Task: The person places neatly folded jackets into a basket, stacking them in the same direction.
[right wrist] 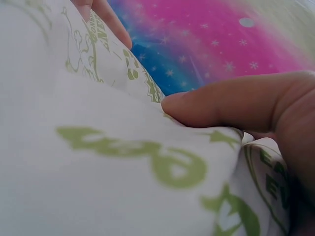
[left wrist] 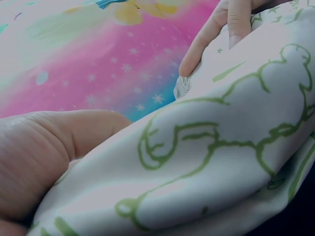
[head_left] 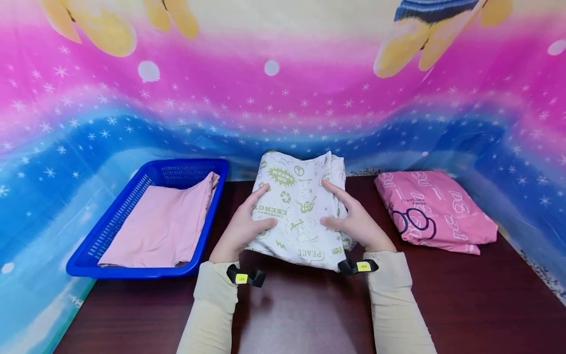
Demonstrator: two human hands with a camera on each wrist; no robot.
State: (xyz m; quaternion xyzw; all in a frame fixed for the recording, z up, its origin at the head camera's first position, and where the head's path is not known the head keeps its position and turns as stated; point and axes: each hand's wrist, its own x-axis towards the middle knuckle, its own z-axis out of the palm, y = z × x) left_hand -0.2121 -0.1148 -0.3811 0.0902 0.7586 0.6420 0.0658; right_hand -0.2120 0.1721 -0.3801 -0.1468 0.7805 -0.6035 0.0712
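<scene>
A folded white cloth [head_left: 296, 211] with green lettering and drawings is held up over the table, tilted toward me, its lower edge off the tabletop. My left hand [head_left: 245, 223] grips its left side, thumb and index finger on the printed face. At the right side my right hand [head_left: 355, 221] holds it the same way; the remaining fingers of both hands are hidden by the cloth. Close up in the left wrist view, the left thumb [left wrist: 83, 130] presses along the cloth's edge. The right thumb [right wrist: 216, 103] lies on the fabric in the right wrist view.
To the left, a blue plastic basket [head_left: 137, 272] contains a folded light-pink cloth [head_left: 155, 221]. A folded, darker pink printed cloth [head_left: 438, 211] lies on the right of the dark wooden table [head_left: 305, 314]. A colourful patterned curtain [head_left: 283, 98] hangs behind the table.
</scene>
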